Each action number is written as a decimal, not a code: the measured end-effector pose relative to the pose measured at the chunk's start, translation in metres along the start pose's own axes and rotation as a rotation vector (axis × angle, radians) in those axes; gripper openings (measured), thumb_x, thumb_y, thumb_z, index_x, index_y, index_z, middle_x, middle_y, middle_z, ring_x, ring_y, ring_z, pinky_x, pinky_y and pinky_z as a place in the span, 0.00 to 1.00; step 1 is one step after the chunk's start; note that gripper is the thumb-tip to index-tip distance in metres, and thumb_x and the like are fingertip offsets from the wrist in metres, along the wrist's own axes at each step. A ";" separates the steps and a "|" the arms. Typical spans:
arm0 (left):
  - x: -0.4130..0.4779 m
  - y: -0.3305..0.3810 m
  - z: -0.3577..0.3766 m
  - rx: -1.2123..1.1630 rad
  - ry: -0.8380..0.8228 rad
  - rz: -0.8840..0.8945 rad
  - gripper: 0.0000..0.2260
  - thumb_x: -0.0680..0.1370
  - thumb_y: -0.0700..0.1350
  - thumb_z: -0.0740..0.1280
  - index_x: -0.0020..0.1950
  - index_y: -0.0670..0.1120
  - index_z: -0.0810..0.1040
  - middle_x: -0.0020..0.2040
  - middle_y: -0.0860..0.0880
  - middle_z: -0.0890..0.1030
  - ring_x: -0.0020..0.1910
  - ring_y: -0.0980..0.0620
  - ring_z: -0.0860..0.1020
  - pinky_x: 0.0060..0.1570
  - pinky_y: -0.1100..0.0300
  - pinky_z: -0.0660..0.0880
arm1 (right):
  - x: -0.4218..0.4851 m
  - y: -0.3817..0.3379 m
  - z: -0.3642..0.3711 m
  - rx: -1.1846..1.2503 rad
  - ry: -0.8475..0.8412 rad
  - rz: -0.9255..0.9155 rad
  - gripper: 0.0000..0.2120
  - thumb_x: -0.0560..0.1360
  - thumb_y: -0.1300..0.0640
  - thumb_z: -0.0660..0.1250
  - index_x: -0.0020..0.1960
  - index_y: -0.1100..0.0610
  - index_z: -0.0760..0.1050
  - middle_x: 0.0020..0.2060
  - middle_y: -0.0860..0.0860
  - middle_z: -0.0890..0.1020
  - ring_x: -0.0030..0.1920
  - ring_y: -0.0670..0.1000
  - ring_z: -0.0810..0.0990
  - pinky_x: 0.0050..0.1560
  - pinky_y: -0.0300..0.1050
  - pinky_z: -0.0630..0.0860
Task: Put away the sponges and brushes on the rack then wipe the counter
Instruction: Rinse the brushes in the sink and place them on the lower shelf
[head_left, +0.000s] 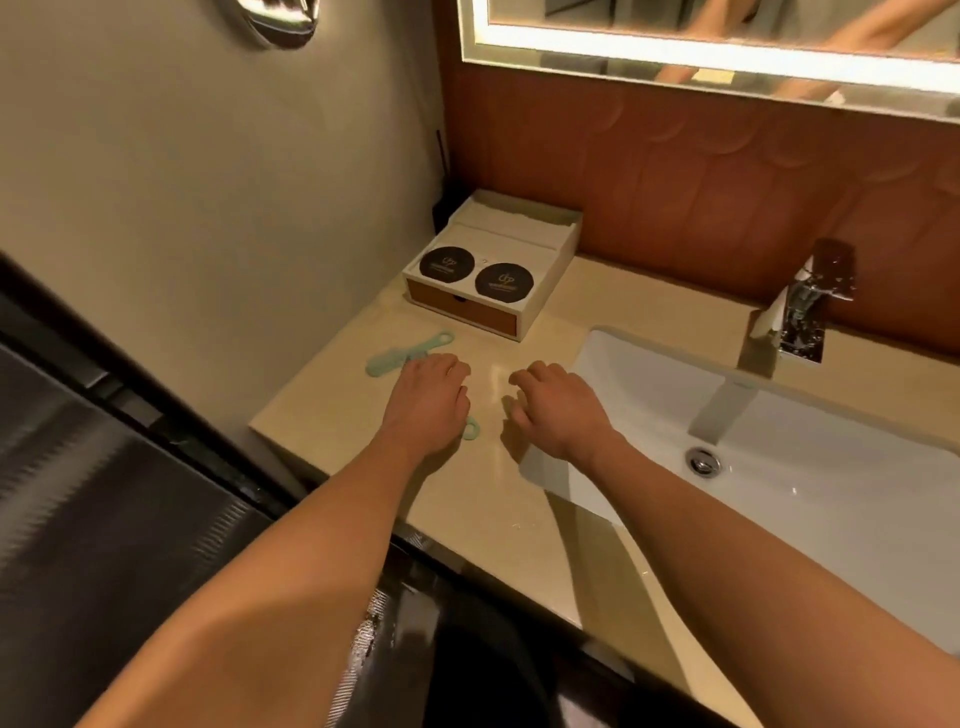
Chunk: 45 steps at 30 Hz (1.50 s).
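Note:
A mint-green brush (410, 353) lies on the beige counter (332, 415) near the left wall. My left hand (428, 400) hovers palm down over it, fingers loosely bent, covering part of the brush. The looped end of a second mint-green brush handle (471, 428) peeks out under that hand's right edge. To the right, my right hand (556, 410) hangs palm down over the counter with relaxed fingers and holds nothing.
A white box tray (540, 244) with two black round coasters (447, 264) stands at the back by the wall. The white sink (779, 467) and chrome tap (802, 312) fill the right side. A lit mirror (675, 47) hangs above. The counter's edge runs close on the left.

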<state>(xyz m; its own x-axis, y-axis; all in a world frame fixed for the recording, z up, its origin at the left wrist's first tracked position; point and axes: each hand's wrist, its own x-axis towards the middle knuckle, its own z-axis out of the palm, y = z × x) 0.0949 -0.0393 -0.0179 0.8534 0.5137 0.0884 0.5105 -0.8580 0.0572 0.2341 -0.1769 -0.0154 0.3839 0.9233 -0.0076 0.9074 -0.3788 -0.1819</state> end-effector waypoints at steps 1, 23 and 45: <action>0.001 -0.009 0.002 -0.008 -0.004 -0.018 0.16 0.83 0.47 0.59 0.71 0.49 0.73 0.69 0.50 0.75 0.69 0.49 0.71 0.71 0.50 0.65 | 0.007 -0.006 0.004 0.007 -0.014 -0.014 0.21 0.83 0.46 0.54 0.73 0.52 0.69 0.66 0.54 0.76 0.61 0.56 0.75 0.60 0.52 0.74; -0.030 -0.071 0.032 0.134 0.017 0.131 0.13 0.78 0.40 0.66 0.63 0.48 0.77 0.58 0.47 0.74 0.60 0.44 0.72 0.62 0.52 0.64 | 0.022 -0.056 0.039 0.263 -0.042 0.029 0.16 0.75 0.58 0.71 0.61 0.59 0.73 0.59 0.57 0.71 0.53 0.58 0.75 0.56 0.53 0.76; -0.026 0.124 -0.016 0.231 0.059 0.441 0.19 0.75 0.36 0.68 0.64 0.47 0.70 0.62 0.45 0.72 0.60 0.42 0.70 0.57 0.49 0.66 | -0.152 0.057 -0.041 0.021 0.259 0.268 0.16 0.74 0.68 0.66 0.60 0.57 0.73 0.58 0.55 0.75 0.54 0.58 0.73 0.52 0.53 0.73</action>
<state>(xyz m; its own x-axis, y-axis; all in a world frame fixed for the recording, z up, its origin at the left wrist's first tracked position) 0.1344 -0.1590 0.0032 0.9892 0.0952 0.1114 0.1179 -0.9685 -0.2194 0.2346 -0.3414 0.0158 0.6400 0.7443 0.1909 0.7665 -0.6008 -0.2269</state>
